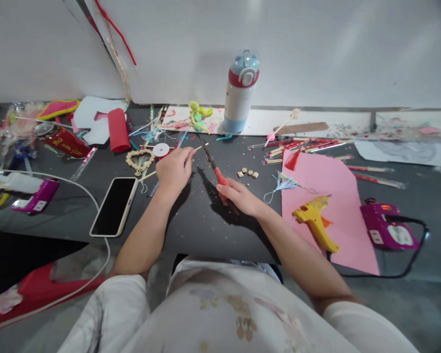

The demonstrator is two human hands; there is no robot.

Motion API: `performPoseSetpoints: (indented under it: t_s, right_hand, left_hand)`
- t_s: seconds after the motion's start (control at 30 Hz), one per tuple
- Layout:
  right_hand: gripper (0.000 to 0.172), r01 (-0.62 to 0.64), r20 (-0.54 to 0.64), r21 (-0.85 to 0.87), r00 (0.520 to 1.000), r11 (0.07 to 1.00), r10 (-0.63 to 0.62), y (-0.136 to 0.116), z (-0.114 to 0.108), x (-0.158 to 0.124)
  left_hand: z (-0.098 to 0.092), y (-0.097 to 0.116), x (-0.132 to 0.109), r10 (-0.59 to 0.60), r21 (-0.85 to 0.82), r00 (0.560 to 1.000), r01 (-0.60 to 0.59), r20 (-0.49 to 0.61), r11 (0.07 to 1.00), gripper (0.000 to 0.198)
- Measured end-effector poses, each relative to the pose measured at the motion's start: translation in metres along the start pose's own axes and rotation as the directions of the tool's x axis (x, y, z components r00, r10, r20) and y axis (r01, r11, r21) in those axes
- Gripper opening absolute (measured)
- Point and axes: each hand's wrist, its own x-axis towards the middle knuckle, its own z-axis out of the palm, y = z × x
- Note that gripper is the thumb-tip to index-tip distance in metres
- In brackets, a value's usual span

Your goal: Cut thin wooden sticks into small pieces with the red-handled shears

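My left hand (174,169) is closed round a thin wooden stick (200,147), whose tip points up and to the right. In my right hand (239,197) is a pair of scissors (219,175) with red handles. The dark blades reach up to the end of the stick; whether they touch it is hard to see. Several small pale wooden pieces (250,172) lie on the dark table to the right of the scissors. Just left of my left hand rest a heart-shaped ornament (132,162) with a tassel and a white spool (160,149).
A water bottle (238,100) stands at the back. On the right, a yellow glue gun (318,220) lies on pink paper (338,189) beside a purple power socket box (391,229). To the left lie a phone (113,208), a white cable (91,196) and a red can (64,140).
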Motion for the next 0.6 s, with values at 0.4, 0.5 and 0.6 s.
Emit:
performPoseSetpoints:
  t_s: [0.4, 0.5, 0.6]
  right_hand:
    - [0.041, -0.069, 0.138, 0.202, 0.990, 0.977, 0.041, 0.0037, -0.0041, 0.0028]
    - [0.041, -0.066, 0.148, 0.225, 0.988, 0.972, 0.033, 0.0047, -0.0044, 0.0036]
    - [0.041, -0.056, 0.151, 0.229, 0.988, 0.972, 0.021, 0.0046, -0.0043, 0.0038]
  left_hand:
    - [0.0013, -0.0051, 0.0028, -0.010, -0.093, 1.000, 0.009, -0.017, 0.996, 0.034]
    - [0.0008, -0.0057, 0.0028, -0.007, -0.107, 1.000, 0.004, -0.029, 0.994, 0.033]
    - [0.0003, -0.0056, 0.0028, -0.025, -0.117, 0.999, 0.021, -0.025, 0.993, 0.031]
